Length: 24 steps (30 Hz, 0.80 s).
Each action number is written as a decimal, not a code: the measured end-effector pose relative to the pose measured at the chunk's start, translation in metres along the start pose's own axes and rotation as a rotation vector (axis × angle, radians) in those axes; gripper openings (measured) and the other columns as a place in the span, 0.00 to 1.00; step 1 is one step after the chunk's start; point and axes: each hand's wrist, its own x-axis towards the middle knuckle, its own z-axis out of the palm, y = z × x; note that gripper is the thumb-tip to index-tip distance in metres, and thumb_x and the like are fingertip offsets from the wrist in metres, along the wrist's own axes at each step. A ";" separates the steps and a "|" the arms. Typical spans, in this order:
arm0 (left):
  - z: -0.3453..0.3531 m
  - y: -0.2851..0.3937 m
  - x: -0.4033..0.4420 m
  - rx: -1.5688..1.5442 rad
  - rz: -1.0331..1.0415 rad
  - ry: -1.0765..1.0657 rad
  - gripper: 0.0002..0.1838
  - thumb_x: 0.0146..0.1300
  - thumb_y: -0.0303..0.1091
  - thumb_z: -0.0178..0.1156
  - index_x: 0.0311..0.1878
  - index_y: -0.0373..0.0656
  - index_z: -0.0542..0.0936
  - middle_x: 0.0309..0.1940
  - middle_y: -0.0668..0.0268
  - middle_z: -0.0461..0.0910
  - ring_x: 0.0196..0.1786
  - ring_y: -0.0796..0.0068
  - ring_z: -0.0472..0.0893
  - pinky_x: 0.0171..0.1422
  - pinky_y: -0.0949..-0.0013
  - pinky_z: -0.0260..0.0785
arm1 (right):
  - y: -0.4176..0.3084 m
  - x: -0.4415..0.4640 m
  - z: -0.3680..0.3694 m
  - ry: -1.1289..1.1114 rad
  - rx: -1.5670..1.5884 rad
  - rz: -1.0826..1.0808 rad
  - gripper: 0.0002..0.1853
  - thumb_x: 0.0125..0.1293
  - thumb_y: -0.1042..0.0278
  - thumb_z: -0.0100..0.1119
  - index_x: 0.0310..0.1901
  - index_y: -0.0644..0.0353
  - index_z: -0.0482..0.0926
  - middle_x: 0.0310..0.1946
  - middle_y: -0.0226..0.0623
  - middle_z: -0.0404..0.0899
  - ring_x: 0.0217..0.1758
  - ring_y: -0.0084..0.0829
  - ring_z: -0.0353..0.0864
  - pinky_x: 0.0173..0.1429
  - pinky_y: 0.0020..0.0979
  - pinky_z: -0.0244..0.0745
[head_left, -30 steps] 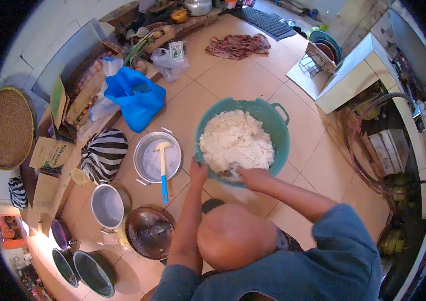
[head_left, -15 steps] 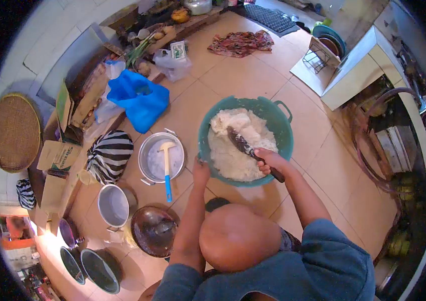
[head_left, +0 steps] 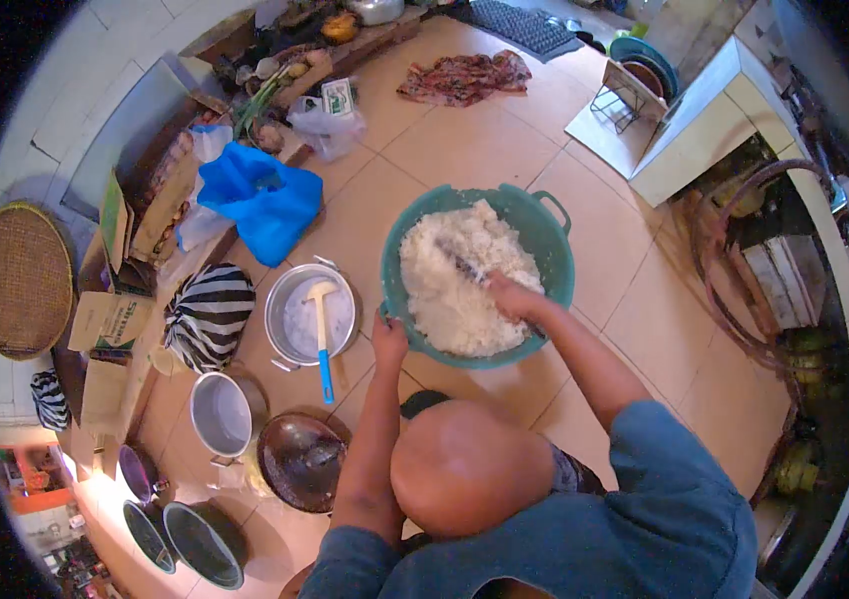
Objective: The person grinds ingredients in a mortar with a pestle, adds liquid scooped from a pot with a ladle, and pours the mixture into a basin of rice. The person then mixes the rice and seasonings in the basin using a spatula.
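Observation:
White rice (head_left: 464,299) fills much of a green basin (head_left: 556,262) on the tiled floor. My right hand (head_left: 514,298) is closed round the handle of a dark paddle (head_left: 462,262), whose blurred blade lies in the rice. At the basin's near left rim, my left hand (head_left: 389,334) grips the edge. Left of the basin is a metal pot (head_left: 284,344) with a whitish layer inside, and a ladle (head_left: 321,334) with a blue handle rests across it.
A dark round lid (head_left: 299,464), another metal pot (head_left: 225,414) and dark basins (head_left: 203,544) stand at the lower left. Beyond them are a striped bundle (head_left: 210,314) and a blue bag (head_left: 260,200). A patterned cloth (head_left: 464,78) lies ahead; a tiled counter (head_left: 704,130) stands right.
The paddle first was low at the near side of the rice, then raised over it, and now its blade is down in the rice. The rice surface has changed shape. My left hand stays at the rim.

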 end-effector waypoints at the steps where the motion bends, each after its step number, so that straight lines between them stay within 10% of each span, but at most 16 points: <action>1: 0.003 -0.003 0.005 0.017 0.020 0.030 0.18 0.56 0.27 0.50 0.52 0.38 0.70 0.35 0.52 0.78 0.38 0.55 0.79 0.44 0.59 0.69 | -0.006 -0.009 0.001 -0.073 -0.077 -0.032 0.19 0.69 0.55 0.38 0.57 0.53 0.63 0.20 0.34 0.67 0.15 0.25 0.65 0.20 0.31 0.64; 5: -0.006 0.007 0.004 0.042 -0.122 -0.072 0.19 0.55 0.29 0.51 0.52 0.39 0.70 0.35 0.52 0.78 0.39 0.55 0.79 0.45 0.58 0.69 | 0.003 -0.061 0.007 -0.213 -0.328 -0.199 0.19 0.69 0.55 0.39 0.57 0.54 0.63 0.30 0.42 0.74 0.19 0.33 0.72 0.28 0.37 0.71; 9: -0.010 0.011 0.002 -0.007 -0.088 -0.057 0.19 0.55 0.30 0.51 0.52 0.41 0.70 0.35 0.53 0.78 0.40 0.55 0.79 0.46 0.59 0.68 | 0.037 -0.087 -0.006 -0.187 -0.544 -0.312 0.23 0.67 0.51 0.42 0.60 0.53 0.62 0.48 0.55 0.74 0.47 0.50 0.77 0.50 0.46 0.70; 16: 0.005 -0.019 0.006 -0.146 -0.253 -0.087 0.18 0.55 0.29 0.51 0.52 0.41 0.71 0.36 0.55 0.78 0.39 0.58 0.79 0.46 0.60 0.68 | -0.066 -0.182 -0.074 -0.012 -1.335 -0.158 0.24 0.60 0.63 0.53 0.59 0.48 0.65 0.29 0.42 0.79 0.29 0.42 0.80 0.30 0.40 0.73; 24: 0.006 -0.009 -0.005 -0.196 -0.192 -0.053 0.21 0.58 0.29 0.47 0.56 0.41 0.68 0.40 0.54 0.78 0.41 0.59 0.79 0.47 0.60 0.68 | 0.000 -0.095 -0.030 -0.051 -1.286 -0.379 0.20 0.57 0.66 0.55 0.52 0.51 0.69 0.25 0.42 0.78 0.31 0.46 0.80 0.31 0.42 0.72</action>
